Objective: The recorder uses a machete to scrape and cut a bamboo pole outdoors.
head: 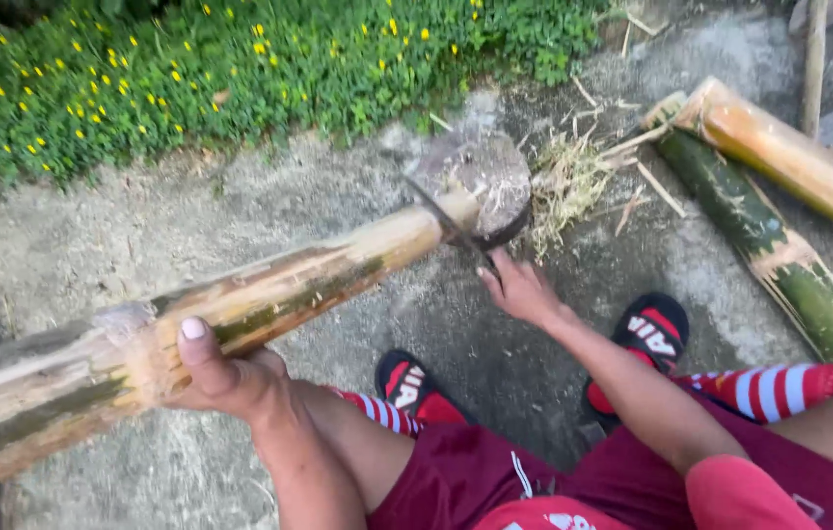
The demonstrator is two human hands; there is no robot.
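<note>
Head view looks down on your left hand (pixel 225 378), which is wrapped under and around a thick bamboo pole (pixel 269 299), thumb pressed on top of the stalk. That pole runs from beyond your left hand, past it, up to a round wood block (pixel 483 177), where its far end rests. The bark is partly shaved, pale with streaks of green left on it.

Your right hand (pixel 519 290) is closed around the handle of a dark blade (pixel 451 226); the handle itself is mostly hidden in your grip. Its blade reaches up from your right hand and lies against the pole's far end, just beside the block.

Past the block from your right hand sits a heap of dry shavings (pixel 564 182) on the concrete ground (pixel 141 236). Farther to the outside of your right hand lie two more bamboo pieces (pixel 779 236), one green, one yellowish, well apart from the blade. Below your hands show red shorts, striped socks and black sandals (pixel 654 334).
</note>
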